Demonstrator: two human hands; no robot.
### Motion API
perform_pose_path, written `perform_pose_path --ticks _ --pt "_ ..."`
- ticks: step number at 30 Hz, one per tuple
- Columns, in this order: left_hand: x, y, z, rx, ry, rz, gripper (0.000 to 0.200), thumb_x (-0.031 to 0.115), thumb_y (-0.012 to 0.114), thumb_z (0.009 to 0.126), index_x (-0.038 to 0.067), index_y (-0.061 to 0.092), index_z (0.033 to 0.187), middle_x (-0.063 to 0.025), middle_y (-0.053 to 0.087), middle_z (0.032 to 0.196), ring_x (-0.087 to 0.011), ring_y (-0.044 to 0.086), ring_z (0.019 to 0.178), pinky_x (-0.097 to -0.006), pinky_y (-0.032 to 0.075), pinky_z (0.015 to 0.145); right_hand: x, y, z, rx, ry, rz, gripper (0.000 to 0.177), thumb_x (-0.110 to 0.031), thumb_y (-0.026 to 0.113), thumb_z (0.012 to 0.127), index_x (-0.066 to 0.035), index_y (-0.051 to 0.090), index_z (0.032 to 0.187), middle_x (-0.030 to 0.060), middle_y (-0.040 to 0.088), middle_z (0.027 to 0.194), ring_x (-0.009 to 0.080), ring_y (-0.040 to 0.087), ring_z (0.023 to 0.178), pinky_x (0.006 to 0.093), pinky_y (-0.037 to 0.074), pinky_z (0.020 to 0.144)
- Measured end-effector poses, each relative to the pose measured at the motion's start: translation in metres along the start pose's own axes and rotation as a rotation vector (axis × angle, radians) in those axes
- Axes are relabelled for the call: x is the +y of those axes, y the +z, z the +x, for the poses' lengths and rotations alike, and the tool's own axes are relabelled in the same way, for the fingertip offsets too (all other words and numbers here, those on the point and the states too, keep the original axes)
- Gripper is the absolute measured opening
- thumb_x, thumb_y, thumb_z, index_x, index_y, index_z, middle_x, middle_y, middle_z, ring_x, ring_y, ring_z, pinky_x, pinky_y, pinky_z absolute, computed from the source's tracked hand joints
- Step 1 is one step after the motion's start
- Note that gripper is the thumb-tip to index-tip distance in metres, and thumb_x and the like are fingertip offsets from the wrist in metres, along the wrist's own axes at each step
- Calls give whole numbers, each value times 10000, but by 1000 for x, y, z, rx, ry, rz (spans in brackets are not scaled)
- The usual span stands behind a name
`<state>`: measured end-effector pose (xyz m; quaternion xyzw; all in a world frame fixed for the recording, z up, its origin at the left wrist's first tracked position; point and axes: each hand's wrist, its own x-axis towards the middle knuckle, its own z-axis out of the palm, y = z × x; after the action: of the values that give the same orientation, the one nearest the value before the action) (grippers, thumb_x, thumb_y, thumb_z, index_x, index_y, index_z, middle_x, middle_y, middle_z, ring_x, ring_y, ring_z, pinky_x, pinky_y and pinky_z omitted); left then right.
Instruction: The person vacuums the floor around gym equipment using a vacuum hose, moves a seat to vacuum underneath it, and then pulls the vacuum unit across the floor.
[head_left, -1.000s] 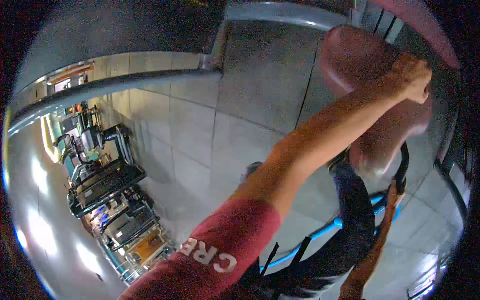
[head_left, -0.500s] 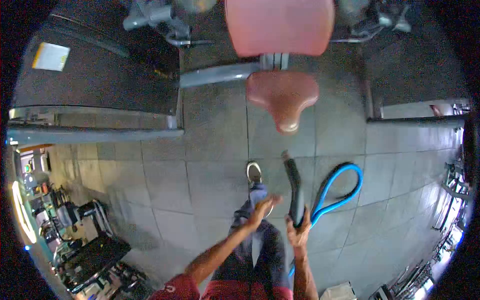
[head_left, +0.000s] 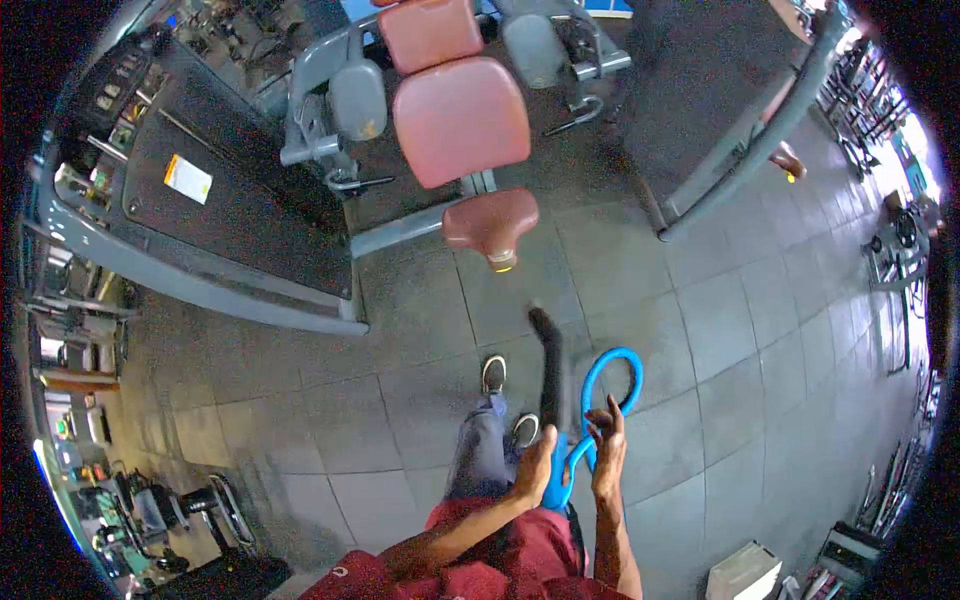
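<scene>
Blue hose (head_left: 615,353) btwn left hand (head_left: 533,467) & right hand (head_left: 606,447).

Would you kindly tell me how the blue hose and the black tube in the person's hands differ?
The blue hose curls into a loop; the black tube runs straight. The blue hose is bright and thinner, the black tube dark and thicker. Both come together at the left hand and right hand.

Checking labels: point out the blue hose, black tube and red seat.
blue hose (head_left: 613,353), head view, top of loop.
black tube (head_left: 549,368), head view, mid-length.
red seat (head_left: 490,218), head view, cushion centre.
</scene>
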<state>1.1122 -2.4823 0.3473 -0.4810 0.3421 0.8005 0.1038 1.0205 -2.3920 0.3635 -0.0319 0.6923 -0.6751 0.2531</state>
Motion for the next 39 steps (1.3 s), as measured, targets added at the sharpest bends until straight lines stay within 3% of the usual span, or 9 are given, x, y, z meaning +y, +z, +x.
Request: perform_pose_path --ticks 4,6,8,11,18,21,22,35,39 --pt "64 42 -23 -185 17 -448 696 748 413 873 72 566 810 -75 494 517 -211 502 440 -328 442 481 35 -60 -54 -408 112 -48 1033 -847 177 829 24 488 1289 162 577 1173 233 537 1114 405 389 1011" --pt "91 62 -26 -252 -19 -465 698 779 432 841 94 547 772 -72 501 532 -220 510 448 -355 463 512 38 -85 -83 -311 249 -350 991 -839 399 792 46 500 1227 169 575 1183 221 551 1061 421 442 925" --pt "123 85 -32 -291 -65 -399 731 832 418 797 111 529 753 -65 494 527 -225 505 457 -376 474 562 23 -99 -74 -318 303 -349 950 -773 589 728 42 497 1207 162 593 1144 217 571 982 402 472 830" --pt "171 108 -17 -405 -71 -466 746 847 374 800 118 515 731 -59 487 515 -222 509 463 -394 485 602 -44 -95 -29 -235 303 -729 623 -398 847 633 17 618 1038 127 664 849 174 623 744 348 508 664" --pt "311 173 39 -583 -158 -295 744 840 362 808 119 525 730 -53 510 529 -229 536 479 -417 504 576 1 -134 51 13 79 -699 467 -139 749 553 -55 677 1008 174 704 884 278 704 775 392 548 712" --pt "366 198 60 -632 -240 -344 639 761 464 837 131 521 747 13 459 516 -135 445 454 -333 430 540 -13 -116 76 209 219 -931 651 -153 788 499 -96 614 1123 157 656 1014 390 617 957 477 503 822" --pt "388 204 65 -761 -220 -276 617 733 470 856 123 515 777 13 462 534 -131 451 477 -326 443 573 -18 -109 84 363 -45 -898 525 -197 781 567 -76 628 1054 152 656 970 394 617 937 456 498 795" --pt "596 342 170 -1074 -267 -82 370 436 439 1013 90 432 883 -9 440 619 -117 457 562 -328 475 757 -96 -63 202 885 92 -719 344 -208 753 588 -112 617 889 81 624 852 308 617 866 435 465 744" --pt "629 366 195 -1173 -10 97 347 400 428 1005 88 397 859 2 411 667 -98 461 585 -298 480 797 -80 -98 229 899 174 -712 302 -266 766 603 -110 624 819 98 634 816 320 631 836 455 473 726"
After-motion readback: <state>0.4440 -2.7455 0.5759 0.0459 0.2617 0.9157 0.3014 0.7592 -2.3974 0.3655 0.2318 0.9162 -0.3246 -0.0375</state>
